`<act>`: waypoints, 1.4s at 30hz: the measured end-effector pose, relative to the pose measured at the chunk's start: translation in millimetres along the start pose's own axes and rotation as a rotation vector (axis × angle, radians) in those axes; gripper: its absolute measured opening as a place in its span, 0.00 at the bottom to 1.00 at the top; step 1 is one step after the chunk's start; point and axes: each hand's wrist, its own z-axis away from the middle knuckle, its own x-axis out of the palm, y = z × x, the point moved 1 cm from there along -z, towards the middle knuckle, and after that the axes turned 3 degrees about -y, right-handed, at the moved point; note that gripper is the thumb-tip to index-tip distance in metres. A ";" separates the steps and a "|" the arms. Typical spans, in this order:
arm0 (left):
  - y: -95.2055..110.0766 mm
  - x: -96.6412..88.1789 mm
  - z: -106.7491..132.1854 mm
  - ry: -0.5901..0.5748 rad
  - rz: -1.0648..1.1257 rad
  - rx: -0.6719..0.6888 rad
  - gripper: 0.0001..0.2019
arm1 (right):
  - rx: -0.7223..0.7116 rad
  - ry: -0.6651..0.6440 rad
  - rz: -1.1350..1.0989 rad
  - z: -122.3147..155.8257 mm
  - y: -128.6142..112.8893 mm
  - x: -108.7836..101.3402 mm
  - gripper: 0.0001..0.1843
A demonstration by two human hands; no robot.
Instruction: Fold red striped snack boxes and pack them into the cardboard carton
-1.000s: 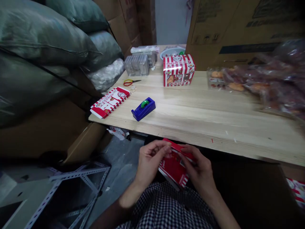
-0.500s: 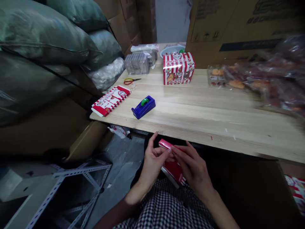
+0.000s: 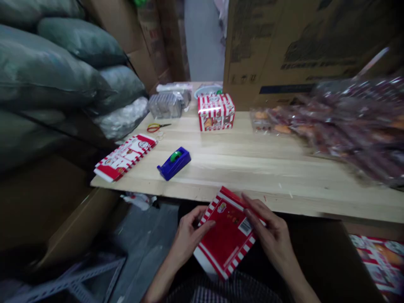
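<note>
Between my two hands, over my lap at the table's front edge, is a red cardboard box [image 3: 225,235] with red-and-white striped borders and a barcode, its broad face turned up. My left hand [image 3: 191,233] grips its left side, thumb on the face. On the opposite side, my right hand [image 3: 268,225] holds the upper right edge, with thumb and fingers closed on it. The fingers beneath the box are hidden. A blue tape dispenser [image 3: 174,165] with a green roll rests on the table in front of my left hand.
A striped box [image 3: 216,112] stands on the table [image 3: 214,164]. Flat striped cartons [image 3: 126,156] and scissors [image 3: 158,127] lie left, with clear plastic trays [image 3: 166,106] behind. Bagged items [image 3: 347,126] pile up right, before a large cardboard box [image 3: 268,50]. Stuffed sacks [image 3: 57,63] are stacked left.
The box between my hands has risen and turned, so its broad red face now shows. My hands have moved apart to its two sides. The head view has shifted right and up.
</note>
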 end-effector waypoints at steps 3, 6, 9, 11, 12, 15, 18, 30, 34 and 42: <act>2.0 -1.0 -14.5 -0.133 0.087 0.002 0.21 | -0.043 -0.047 0.010 -17.8 0.1 -11.8 0.15; 15.5 -9.4 -51.4 -0.063 -0.065 0.123 0.23 | -0.003 -0.009 0.012 -47.0 4.9 -25.7 0.17; 28.0 -22.9 -108.0 -0.024 -0.275 0.242 0.24 | -0.053 0.048 0.240 -87.0 17.5 -50.8 0.20; 28.3 -32.2 -146.8 -0.024 -0.438 0.270 0.25 | -0.028 0.153 0.365 -114.1 28.6 -78.7 0.19; 25.5 -36.4 -163.6 -0.031 -0.523 0.265 0.25 | -0.001 0.213 0.426 -125.9 33.9 -95.5 0.18; 9.2 -45.3 -193.8 0.007 -0.747 0.294 0.25 | 0.095 0.446 0.631 -150.9 47.4 -150.1 0.20; -7.7 -48.9 -191.0 0.138 -0.836 0.385 0.26 | 0.160 0.637 0.810 -163.1 59.5 -197.5 0.26; 9.7 -45.6 -125.6 0.129 -0.480 0.392 0.20 | -0.058 0.730 0.774 -188.6 59.5 -278.9 0.04; 14.9 -29.0 -119.8 0.096 -0.399 0.412 0.17 | -0.185 0.794 0.551 -181.9 25.8 -278.7 0.13; 33.7 -8.4 -92.9 0.196 -0.229 0.407 0.21 | -0.152 0.496 0.137 -152.6 -34.8 -212.4 0.25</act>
